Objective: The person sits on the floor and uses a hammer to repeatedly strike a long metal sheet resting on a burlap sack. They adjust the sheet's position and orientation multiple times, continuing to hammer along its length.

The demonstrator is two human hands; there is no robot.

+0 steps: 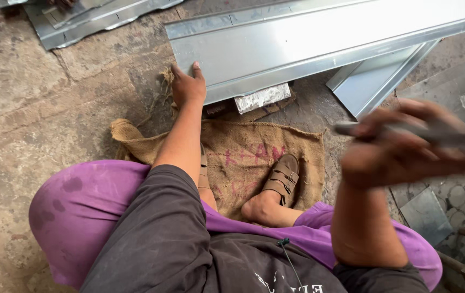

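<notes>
Folded metal sheet (319, 43) lies on the floor, near end propped on a small block (263, 97); left hand (188, 86) presses flat, fingers open, on its corner. Right hand (400, 149) is closed around a blurred tool (438, 133), raised. Risk: sheet could slide off the block, or its edge cut the palm.

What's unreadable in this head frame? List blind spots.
- Right hand: motion-blurred; its hold on the grey tool is unclear, and the tool's kind too.
- Folded metal sheet: cut off by the top edge.
- Left hand: fingertips rest on that sheet's corner; palm hidden beneath the hand.
- Left foot: mostly hidden behind the forearm on the burlap sack.
</notes>
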